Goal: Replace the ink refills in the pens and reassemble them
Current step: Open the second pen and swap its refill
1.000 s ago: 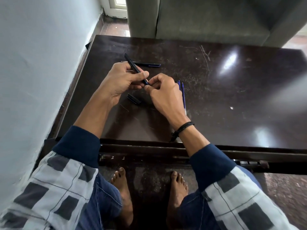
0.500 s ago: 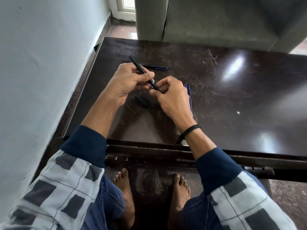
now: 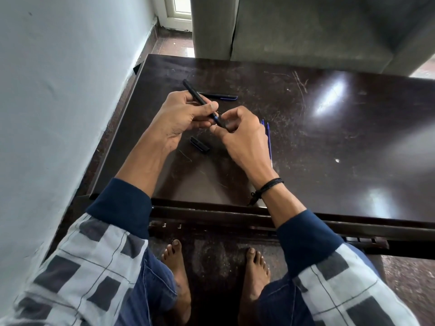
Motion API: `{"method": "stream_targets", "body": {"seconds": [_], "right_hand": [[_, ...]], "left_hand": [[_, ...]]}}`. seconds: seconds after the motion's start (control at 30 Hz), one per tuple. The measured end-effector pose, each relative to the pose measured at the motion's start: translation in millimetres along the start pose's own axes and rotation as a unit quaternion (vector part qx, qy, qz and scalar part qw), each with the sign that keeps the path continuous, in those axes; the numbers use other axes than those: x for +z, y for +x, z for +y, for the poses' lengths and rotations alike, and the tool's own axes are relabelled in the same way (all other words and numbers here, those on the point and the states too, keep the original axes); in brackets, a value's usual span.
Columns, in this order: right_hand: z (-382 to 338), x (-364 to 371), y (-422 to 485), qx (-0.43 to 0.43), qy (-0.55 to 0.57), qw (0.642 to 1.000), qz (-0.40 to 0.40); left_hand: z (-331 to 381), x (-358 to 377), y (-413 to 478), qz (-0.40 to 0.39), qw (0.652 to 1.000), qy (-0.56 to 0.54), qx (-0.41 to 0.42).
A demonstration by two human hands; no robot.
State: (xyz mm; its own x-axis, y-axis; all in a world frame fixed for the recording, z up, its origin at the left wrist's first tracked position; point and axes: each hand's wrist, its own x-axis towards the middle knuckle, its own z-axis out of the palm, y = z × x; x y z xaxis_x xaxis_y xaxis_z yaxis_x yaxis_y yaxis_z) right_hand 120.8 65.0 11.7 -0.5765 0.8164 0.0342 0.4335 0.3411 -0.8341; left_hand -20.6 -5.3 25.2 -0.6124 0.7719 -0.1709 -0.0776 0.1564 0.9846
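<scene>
Pen barrel (image 3: pixel 200 100): held aslant above the table (image 3: pixel 306 142), in the same pose as a second ago; only the camera view has shifted.
Left hand (image 3: pixel 181 118): closed round the barrel.
Right hand (image 3: pixel 240 135): fingertips pinched on the tip end, judged mid-twist.
Cap (image 3: pixel 199 144): lying beneath the hands.
Refills (image 3: pixel 268 137): just beside the right hand, untouched.
Second pen (image 3: pixel 220 96): beyond, awaiting its turn.

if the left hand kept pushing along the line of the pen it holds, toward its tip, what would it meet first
The right hand. The left hand aims the pen down toward the right fingers, already closed around its tip; the cap on the table lies beside that line.
</scene>
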Motion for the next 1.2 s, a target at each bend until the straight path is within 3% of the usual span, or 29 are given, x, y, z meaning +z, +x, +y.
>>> {"method": "stream_targets", "body": {"seconds": [0.67,1.0,1.2], "right_hand": [[-0.7,-0.7,-0.7,-0.022,-0.002,0.999,0.034],[-0.2,1.1,3.5,0.066,0.139,0.987,-0.043],[-3.4,-1.5,2.9,0.078,0.163,0.982,-0.049]], "left_hand": [[-0.4,-1.4,2.3,0.006,0.999,-0.032,-0.015],[1.5,-4.3,1.2,-0.017,0.999,-0.042,-0.009],[2.3,-4.4,1.1,-0.022,0.999,-0.044,-0.002]]}}
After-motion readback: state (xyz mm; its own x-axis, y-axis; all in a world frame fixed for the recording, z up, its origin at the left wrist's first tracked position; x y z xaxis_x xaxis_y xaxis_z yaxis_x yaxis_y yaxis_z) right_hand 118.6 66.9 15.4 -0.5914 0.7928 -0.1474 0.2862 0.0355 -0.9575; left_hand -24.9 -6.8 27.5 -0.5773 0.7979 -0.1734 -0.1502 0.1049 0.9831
